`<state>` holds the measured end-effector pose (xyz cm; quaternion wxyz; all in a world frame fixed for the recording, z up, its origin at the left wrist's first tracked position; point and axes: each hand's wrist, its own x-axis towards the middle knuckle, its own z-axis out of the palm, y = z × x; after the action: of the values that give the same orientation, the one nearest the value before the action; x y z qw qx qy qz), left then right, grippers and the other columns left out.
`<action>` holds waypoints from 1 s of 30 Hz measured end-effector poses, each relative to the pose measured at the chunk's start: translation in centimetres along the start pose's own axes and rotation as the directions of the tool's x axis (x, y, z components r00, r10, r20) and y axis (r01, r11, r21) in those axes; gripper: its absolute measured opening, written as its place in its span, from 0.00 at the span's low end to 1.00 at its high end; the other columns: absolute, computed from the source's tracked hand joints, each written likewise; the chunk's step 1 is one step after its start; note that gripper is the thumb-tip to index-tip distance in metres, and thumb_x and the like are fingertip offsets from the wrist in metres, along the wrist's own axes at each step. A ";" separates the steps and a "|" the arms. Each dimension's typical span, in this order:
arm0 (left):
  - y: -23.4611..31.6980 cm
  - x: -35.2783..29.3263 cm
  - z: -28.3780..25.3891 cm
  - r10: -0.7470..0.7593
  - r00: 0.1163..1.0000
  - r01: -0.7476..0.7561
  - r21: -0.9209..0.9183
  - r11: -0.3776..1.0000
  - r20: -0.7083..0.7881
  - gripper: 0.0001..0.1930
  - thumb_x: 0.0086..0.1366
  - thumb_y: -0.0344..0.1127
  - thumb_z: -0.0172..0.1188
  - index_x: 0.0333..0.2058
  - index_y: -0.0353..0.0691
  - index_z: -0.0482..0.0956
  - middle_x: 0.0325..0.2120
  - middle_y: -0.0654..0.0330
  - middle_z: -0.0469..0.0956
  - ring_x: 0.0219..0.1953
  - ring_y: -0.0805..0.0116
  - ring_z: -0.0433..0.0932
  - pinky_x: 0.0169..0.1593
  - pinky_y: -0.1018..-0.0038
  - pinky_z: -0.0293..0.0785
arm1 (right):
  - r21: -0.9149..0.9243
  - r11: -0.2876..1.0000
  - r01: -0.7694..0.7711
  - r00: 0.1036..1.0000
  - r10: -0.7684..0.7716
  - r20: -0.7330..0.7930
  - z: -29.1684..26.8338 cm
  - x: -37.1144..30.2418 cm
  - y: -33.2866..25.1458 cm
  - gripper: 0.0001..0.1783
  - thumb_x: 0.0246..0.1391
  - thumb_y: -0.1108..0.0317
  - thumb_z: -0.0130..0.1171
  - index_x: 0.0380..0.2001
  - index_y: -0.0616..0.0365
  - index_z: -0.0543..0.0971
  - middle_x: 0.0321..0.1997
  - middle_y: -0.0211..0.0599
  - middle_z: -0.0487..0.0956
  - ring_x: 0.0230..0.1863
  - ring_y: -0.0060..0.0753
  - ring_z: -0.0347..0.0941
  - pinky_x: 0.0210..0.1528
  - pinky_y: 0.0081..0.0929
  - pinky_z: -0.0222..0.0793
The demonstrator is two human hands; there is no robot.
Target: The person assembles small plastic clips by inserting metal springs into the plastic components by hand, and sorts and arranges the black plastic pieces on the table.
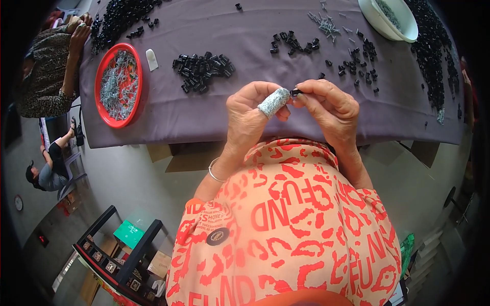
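Both hands meet over the near edge of the cloth-covered table. My right hand pinches a small black plastic part between thumb and fingertips. Opposite it, my left hand is closed, its thumb wrapped in a speckled grey-white sleeve whose tip comes up to the black part. Whatever the left fingers grip is hidden behind that thumb. Just beyond the left hand lies a pile of similar black parts. More loose black parts are scattered beyond the hands.
A red oval tray holds small greyish pin-like pieces, with a white flat piece beside it. At far right stands a white basin. Large black heaps line both sides. Another person's hand rests at the left edge.
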<state>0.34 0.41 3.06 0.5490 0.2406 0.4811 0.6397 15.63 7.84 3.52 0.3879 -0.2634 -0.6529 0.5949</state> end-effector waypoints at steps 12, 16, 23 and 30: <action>-1.0 -0.2 0.5 0.020 0.999 -0.021 -0.018 1.000 -0.043 0.08 0.63 0.29 0.57 0.38 0.31 0.73 0.29 0.57 0.79 0.27 0.75 0.76 0.31 0.80 0.75 | -0.012 0.997 -0.075 0.997 0.075 -0.017 0.2 0.2 1.3 0.09 0.51 0.86 0.55 0.38 0.68 0.76 0.37 0.36 0.76 0.37 0.22 0.75 0.40 0.17 0.72; -1.5 -0.2 0.3 -0.016 0.998 0.011 -0.079 0.997 -0.063 0.08 0.63 0.29 0.58 0.38 0.30 0.73 0.30 0.57 0.79 0.27 0.75 0.76 0.32 0.79 0.76 | -0.156 0.987 0.029 0.999 -0.032 -0.019 0.6 0.2 1.9 0.10 0.50 0.86 0.56 0.37 0.67 0.77 0.36 0.37 0.76 0.37 0.23 0.74 0.40 0.16 0.70; -2.8 0.6 -0.5 0.153 0.984 -0.136 0.165 0.977 -0.092 0.08 0.59 0.29 0.62 0.36 0.34 0.78 0.33 0.62 0.78 0.31 0.74 0.76 0.37 0.79 0.73 | -0.246 0.961 0.130 0.986 -0.151 -0.070 0.9 0.7 2.5 0.12 0.46 0.86 0.58 0.36 0.65 0.77 0.35 0.36 0.77 0.36 0.25 0.74 0.37 0.19 0.69; -3.2 2.7 -1.9 0.549 0.818 -0.396 0.860 0.322 0.172 0.08 0.46 0.26 0.65 0.29 0.40 0.81 0.30 0.63 0.74 0.38 0.62 0.68 0.43 0.71 0.65 | -0.498 0.834 0.238 0.971 -0.210 0.112 0.2 2.4 4.3 0.14 0.43 0.85 0.59 0.36 0.63 0.77 0.32 0.41 0.77 0.34 0.35 0.75 0.37 0.26 0.71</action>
<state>-0.48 2.10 -1.12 0.1000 0.5633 0.6831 0.4539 13.61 10.33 -0.27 0.3543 -0.2623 -0.8227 0.3589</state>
